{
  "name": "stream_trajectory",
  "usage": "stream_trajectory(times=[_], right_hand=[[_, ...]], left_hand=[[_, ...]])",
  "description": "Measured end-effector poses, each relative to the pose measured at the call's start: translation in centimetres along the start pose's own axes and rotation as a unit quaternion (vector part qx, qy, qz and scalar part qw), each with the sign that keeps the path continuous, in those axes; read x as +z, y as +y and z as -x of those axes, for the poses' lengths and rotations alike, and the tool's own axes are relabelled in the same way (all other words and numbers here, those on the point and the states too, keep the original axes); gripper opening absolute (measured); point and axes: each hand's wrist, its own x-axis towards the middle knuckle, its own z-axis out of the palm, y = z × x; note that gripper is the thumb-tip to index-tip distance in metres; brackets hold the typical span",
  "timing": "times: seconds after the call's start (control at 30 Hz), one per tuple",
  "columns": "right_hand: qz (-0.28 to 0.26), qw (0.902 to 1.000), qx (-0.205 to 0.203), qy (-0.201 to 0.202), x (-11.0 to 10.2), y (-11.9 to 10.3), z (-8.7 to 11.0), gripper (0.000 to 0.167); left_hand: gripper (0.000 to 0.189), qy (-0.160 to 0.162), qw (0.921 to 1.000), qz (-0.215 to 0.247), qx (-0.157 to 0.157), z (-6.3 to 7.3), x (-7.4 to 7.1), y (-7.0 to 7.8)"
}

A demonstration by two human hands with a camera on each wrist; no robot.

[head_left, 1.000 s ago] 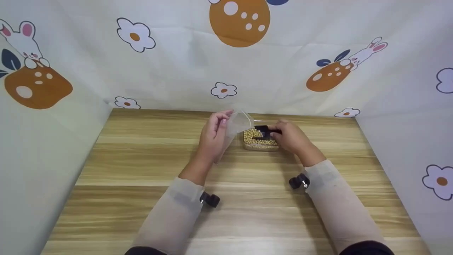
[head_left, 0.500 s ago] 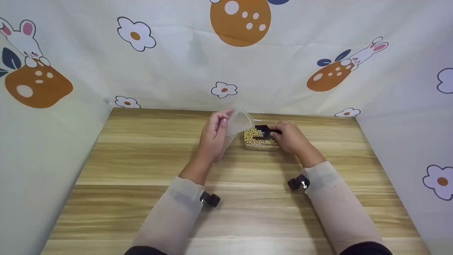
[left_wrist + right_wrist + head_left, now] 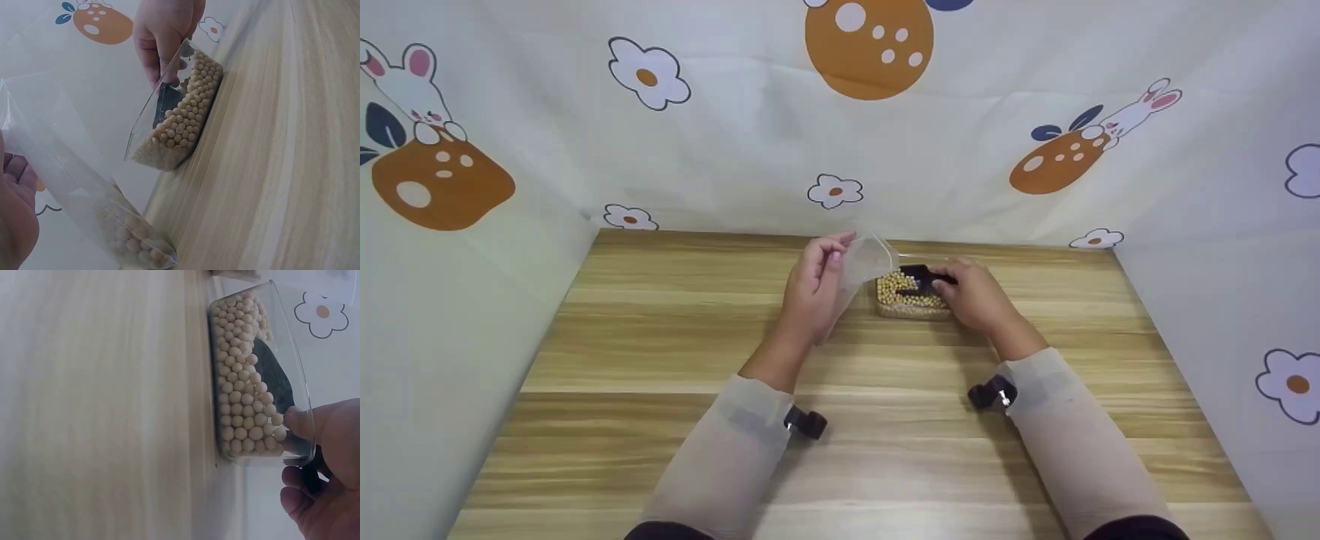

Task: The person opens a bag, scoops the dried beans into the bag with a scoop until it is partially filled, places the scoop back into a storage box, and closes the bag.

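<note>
My left hand (image 3: pixel 814 289) holds up a clear plastic bag (image 3: pixel 73 163) by its upper part, its mouth spread toward the right. Some round beige balls, like soybeans (image 3: pixel 140 244), lie in the bag's bottom corner. To the right stands a clear rectangular container (image 3: pixel 913 312) with many more of these balls (image 3: pixel 242 399). My right hand (image 3: pixel 979 294) grips the handle of a black scoop (image 3: pixel 919 279) at the container's right end. The scoop's blade (image 3: pixel 273 374) is inside the container, partly sunk among the balls.
The wood-grain table (image 3: pixel 675 450) ends at a back wall covered with a printed cloth (image 3: pixel 735 135), and similar cloth hangs on both sides. A small black camera mount (image 3: pixel 805 422) sticks out from the left wrist, another camera mount (image 3: pixel 992 392) from the right.
My right wrist has shifted very slightly while the scoop stays in the container. The left hand and the bag hold their place.
</note>
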Motion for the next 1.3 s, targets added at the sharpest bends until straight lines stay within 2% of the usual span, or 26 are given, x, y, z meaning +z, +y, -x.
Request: stream_trajectory(times=[0.27,0.57,0.7,0.93,1.3], right_hand=[[-0.058,0.998,0.015,0.022,-0.3,0.6,0.4,0.033],[-0.103,0.9939,0.034,0.021,-1.1,1.4,1.0,0.034],[-0.128,0.9901,0.052,0.025,-1.5,1.8,1.4,0.035],[-0.174,0.9812,0.08,0.027,-2.0,2.6,2.0,0.036],[-0.223,0.9691,0.1,0.034,-3.1,2.4,2.6,0.037]], left_hand=[[0.018,-0.002,1.0,-0.002,-0.009,0.0,0.0,0.0],[0.017,0.0,0.9999,-0.01,-0.006,0.0,-0.1,-0.1],[0.017,0.001,0.9999,-0.008,-0.009,0.1,-0.1,-0.1],[0.017,-0.002,0.9997,0.011,0.019,-0.1,0.0,-0.2],[0.017,-0.002,0.9999,0.011,0.012,-0.1,0.1,-0.2]])
